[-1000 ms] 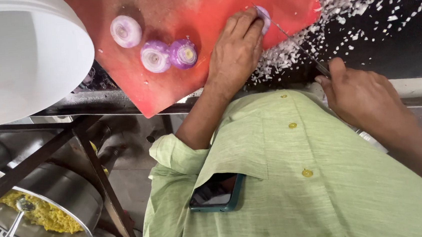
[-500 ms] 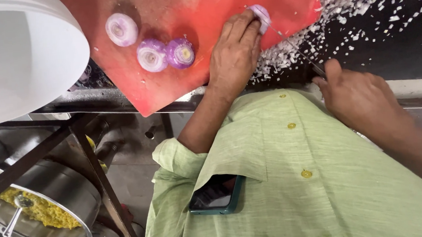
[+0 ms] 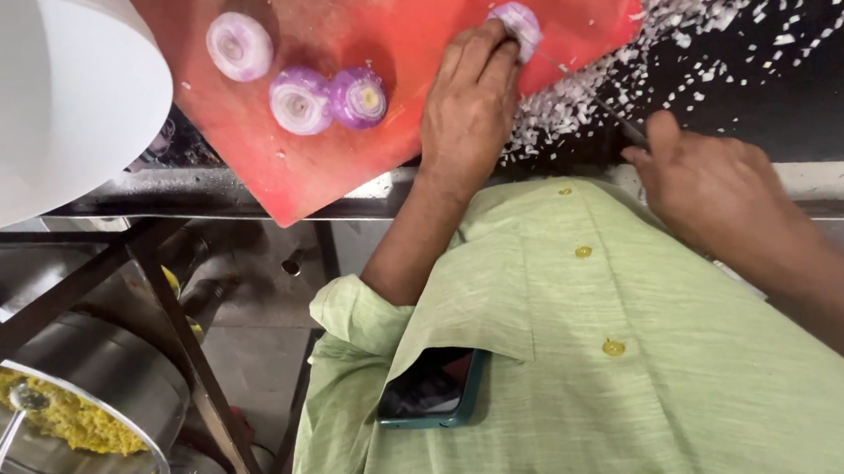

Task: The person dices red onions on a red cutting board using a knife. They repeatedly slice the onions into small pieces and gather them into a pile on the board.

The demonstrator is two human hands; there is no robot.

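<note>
One onion half (image 3: 518, 27) sits pinned under our left hand (image 3: 467, 108) on the red board (image 3: 406, 28), our right hand (image 3: 714, 189) clenching the knife (image 3: 597, 103) just right of it.

Even, fairly bright light falls on my red board (image 3: 406, 28) with soft shadows beside the onion halves (image 3: 328, 100), the white bowl (image 3: 30, 97) nearly blows out at the corner, the shelf below sits dim, and edges bend slightly with mild softness.
</note>
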